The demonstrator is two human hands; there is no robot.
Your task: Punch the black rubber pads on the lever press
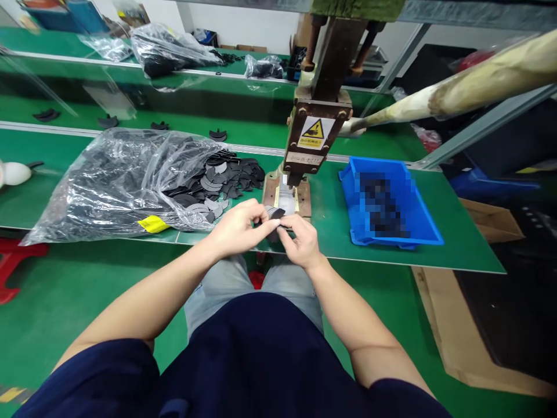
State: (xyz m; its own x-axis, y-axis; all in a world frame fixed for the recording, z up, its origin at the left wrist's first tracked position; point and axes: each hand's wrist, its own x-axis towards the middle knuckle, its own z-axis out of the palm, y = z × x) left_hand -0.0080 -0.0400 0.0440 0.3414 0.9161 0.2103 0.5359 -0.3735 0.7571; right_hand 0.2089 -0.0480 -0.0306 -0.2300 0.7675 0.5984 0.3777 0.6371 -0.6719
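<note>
**At the tabletop edge, in front of the press: both hands pinch one dark piece**

Head view. At the near edge of the green tabletop (456, 249), the left hand (237, 229) and right hand (300, 241) meet fingertip to fingertip. Both are closed in a pinch on a small dark flat piece (275, 213): left fingers on its left end, right thumb and forefinger on its right end. The piece is held off the tabletop, just in front of the press base (287, 197) and below the ram. I cannot tell whether it touches the base.

The press (324, 75) stands upright behind the hands and carries a yellow warning sticker (314, 130). Its wrapped lever handle (456, 87) slants up to the right.

Left of the press, a clear plastic bag (108, 186) full of dark curved pieces lies on its side with its mouth toward the press, and a yellow label (152, 223) sits at its near edge. A loose pile of pieces (230, 171) spills from the mouth, near the left hand.

Right of the press, a blue bin (418, 220) sits on the tabletop, well apart from the right hand. Its contents are blurred.

A few single dark pieces lie on the tabletop behind. Further bags sit on the far shelf (65, 64).
</note>
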